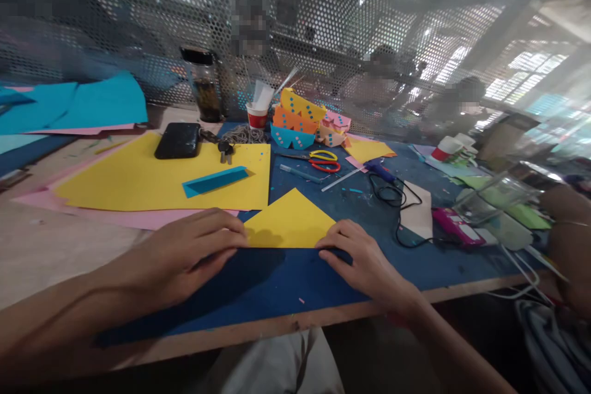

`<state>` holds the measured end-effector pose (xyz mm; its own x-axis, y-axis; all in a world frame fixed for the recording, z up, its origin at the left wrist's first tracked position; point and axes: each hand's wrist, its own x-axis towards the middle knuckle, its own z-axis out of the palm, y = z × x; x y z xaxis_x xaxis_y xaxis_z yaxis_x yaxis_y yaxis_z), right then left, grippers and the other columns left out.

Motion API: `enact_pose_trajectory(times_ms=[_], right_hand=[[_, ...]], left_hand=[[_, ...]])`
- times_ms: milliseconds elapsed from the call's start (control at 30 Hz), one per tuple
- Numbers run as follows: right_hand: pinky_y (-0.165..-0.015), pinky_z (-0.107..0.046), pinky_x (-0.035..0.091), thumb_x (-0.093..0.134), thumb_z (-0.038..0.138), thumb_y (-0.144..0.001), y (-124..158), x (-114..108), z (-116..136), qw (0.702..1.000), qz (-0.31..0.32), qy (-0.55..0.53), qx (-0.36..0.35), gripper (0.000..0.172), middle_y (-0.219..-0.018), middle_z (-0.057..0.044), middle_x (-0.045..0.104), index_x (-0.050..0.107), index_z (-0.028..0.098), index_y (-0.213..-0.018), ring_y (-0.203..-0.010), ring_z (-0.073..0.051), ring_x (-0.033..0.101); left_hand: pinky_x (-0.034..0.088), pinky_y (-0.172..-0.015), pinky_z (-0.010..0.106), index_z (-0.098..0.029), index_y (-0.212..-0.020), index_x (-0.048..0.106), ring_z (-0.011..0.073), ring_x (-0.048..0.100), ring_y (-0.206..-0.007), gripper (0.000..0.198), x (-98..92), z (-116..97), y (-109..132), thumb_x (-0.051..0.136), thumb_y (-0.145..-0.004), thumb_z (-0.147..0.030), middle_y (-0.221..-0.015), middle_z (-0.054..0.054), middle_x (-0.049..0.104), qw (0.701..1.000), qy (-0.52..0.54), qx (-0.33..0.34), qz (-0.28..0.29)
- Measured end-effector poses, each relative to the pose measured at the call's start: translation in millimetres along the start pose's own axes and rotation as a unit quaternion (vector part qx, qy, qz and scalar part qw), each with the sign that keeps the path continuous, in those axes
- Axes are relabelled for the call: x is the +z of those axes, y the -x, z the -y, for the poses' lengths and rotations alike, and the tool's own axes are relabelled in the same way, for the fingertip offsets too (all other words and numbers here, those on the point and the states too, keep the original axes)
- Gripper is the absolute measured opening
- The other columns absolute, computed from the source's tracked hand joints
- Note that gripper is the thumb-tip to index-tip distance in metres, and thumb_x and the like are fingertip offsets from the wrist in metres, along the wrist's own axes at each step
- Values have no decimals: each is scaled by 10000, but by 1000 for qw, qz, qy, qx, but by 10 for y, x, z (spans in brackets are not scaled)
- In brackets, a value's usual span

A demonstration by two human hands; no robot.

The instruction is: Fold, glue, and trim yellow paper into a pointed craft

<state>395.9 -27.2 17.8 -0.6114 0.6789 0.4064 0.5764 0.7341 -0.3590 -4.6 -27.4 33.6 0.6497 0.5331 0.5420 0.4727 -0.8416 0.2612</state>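
A yellow sheet of paper (292, 221), folded into a triangle, lies on the blue mat (258, 295) in front of me. Its point faces away and its long straight edge runs toward my body. My left hand (198, 252) pinches the left corner between thumb and fingers. At the opposite corner, my right hand (355, 252) grips the paper the same way. A folded blue paper strip (216, 181) rests on a large yellow sheet (138, 188) beyond my left hand.
Behind the triangle lie scissors (323, 160) and a pen (300, 173). Folded paper pieces (298, 120) stand by a red paper cup (257, 116). A glue gun (381, 169) with a cord, a phone (178, 140) and a bottle (206, 86) surround them. Another person's arm (570, 228) is at right.
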Motion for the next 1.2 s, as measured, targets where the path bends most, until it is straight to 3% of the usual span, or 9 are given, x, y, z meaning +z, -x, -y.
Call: enact_pose_trajectory(times_ms=[133, 300, 500, 733, 967, 1200], right_hand=[[-942, -399, 559, 763, 218, -1199, -21, -1, -37, 1000, -2, 9, -13, 86, -1139, -58, 850, 845, 243, -1187, -1065, -242, 774], [-933, -392, 498, 737, 280, -1235, -86, -68, -45, 996, 24, 68, -46, 124, -1113, -44, 859, 836, 231, -1179, -1057, -236, 760], [-879, -414, 445, 689, 235, -1251, -180, -125, 16, 972, 36, 188, -134, 184, -1051, -54, 819, 797, 193, -1108, -987, -245, 704], [-851, -435, 421, 718, 113, -1190, -277, -175, 150, 944, 64, 274, -172, 189, -959, -29, 747, 746, 199, -1024, -927, -251, 648], [-854, -440, 433, 731, 248, -1216, -318, -151, 195, 957, 70, 244, -139, 203, -1014, -51, 782, 734, 212, -1016, -961, -262, 670], [-873, -418, 457, 674, 230, -1240, -298, -90, 155, 969, 82, 197, -126, 204, -1066, -58, 825, 772, 219, -1062, -1002, -243, 700]], left_hand=[[622, -826, 336, -244, -1135, 796, 216, 797, -938, 259, 256, -38, -250, 559, -1220, -184, -1084, 41, 845, 998, -13, 47, 46], [590, -789, 365, -234, -1040, 802, 232, 780, -858, 398, 420, 58, -333, 469, -1255, -196, -977, 44, 830, 991, -90, 78, 56], [577, -745, 388, -227, -970, 794, 243, 748, -788, 449, 428, 37, -407, 447, -1252, -178, -910, 52, 805, 980, -153, 105, 70], [526, -683, 381, -225, -945, 775, 241, 682, -750, 379, 431, 13, -401, 507, -1175, -87, -847, 37, 776, 976, -173, 123, 57], [533, -722, 389, -233, -919, 736, 240, 688, -754, 376, 487, 17, -396, 487, -1176, -117, -849, 37, 759, 981, -163, 95, 42], [512, -693, 365, -248, -951, 710, 219, 703, -743, 303, 462, -33, -383, 514, -1140, -116, -857, 14, 775, 992, -111, 54, 37]])
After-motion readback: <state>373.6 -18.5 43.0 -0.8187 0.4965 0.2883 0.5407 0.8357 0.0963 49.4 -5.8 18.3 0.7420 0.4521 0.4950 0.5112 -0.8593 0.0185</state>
